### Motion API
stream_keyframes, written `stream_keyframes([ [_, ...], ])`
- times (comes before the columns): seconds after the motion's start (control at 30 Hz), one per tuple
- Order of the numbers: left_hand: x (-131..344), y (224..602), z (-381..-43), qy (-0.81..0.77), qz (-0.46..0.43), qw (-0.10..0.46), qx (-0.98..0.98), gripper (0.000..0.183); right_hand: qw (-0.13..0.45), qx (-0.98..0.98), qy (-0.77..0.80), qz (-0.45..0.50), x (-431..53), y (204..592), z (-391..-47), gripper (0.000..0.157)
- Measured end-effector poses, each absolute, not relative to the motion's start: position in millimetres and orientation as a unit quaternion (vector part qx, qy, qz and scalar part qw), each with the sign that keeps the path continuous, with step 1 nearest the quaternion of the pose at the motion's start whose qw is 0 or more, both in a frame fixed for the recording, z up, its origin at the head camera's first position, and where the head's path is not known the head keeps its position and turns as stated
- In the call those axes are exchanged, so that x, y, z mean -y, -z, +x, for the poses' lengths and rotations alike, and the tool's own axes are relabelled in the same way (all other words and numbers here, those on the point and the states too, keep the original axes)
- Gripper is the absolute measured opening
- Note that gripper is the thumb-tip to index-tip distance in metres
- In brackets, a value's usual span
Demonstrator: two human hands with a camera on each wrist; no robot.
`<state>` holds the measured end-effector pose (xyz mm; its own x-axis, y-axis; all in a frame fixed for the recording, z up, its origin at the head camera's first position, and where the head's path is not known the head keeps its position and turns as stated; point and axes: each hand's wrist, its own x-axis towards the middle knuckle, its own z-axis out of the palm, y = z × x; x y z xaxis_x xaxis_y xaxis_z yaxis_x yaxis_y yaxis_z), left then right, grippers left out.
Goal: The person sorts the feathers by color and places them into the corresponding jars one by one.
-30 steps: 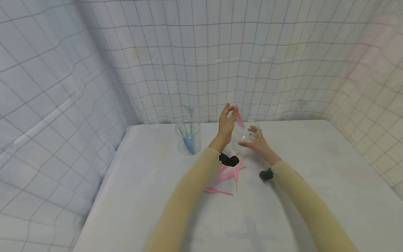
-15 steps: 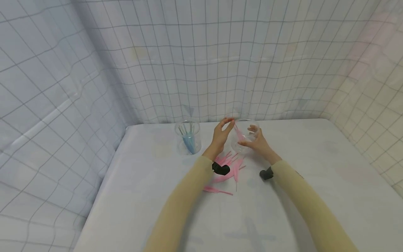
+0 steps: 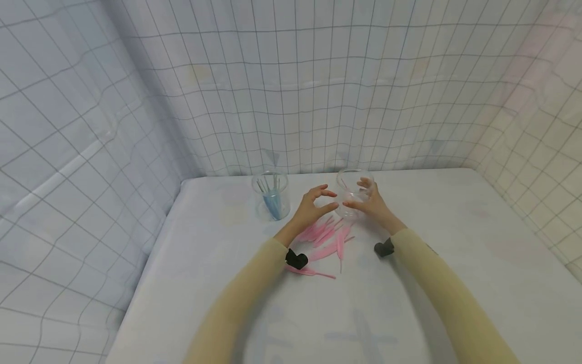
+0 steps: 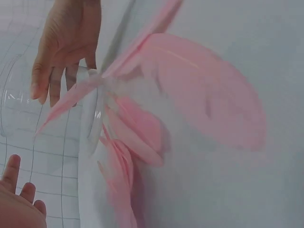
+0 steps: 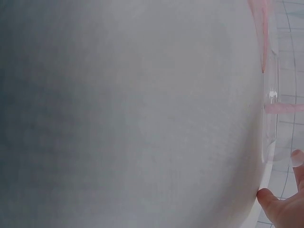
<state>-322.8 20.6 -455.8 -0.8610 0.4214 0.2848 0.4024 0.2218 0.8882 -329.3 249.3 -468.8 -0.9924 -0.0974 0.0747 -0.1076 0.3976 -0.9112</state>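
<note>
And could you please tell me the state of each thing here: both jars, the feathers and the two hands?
Left jar, upright, open at the top
Blue feathers, inside the left jar, quills up
Right jar, upright, open at the top
Pink feather, inside the right jar
Loose pink feathers, lying on the table
Left hand, thumb and fingers apart, holding nothing
Right hand, around the right jar

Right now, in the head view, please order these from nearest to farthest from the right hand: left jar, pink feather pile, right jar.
1. Right jar: held by the right hand.
2. Pink feather pile: toward the person, slightly left.
3. Left jar: farther left, with a blue bundle inside.
</note>
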Motion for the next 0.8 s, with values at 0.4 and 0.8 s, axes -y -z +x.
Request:
stream_keyframes([
  [0.4,8.1,459.5,-283.9,-0.369,0.387,0.071,-0.842,0.017,0.004,0.834,-0.548,0.060,-248.3,465.4,-327.2,0.096],
  [0.8,13.7,468.1,-252.7,-0.229,0.471,0.121,-0.844,0.018,-0.008,0.838,-0.543,0.055,-249.9,467.6,-330.0,0.095],
])
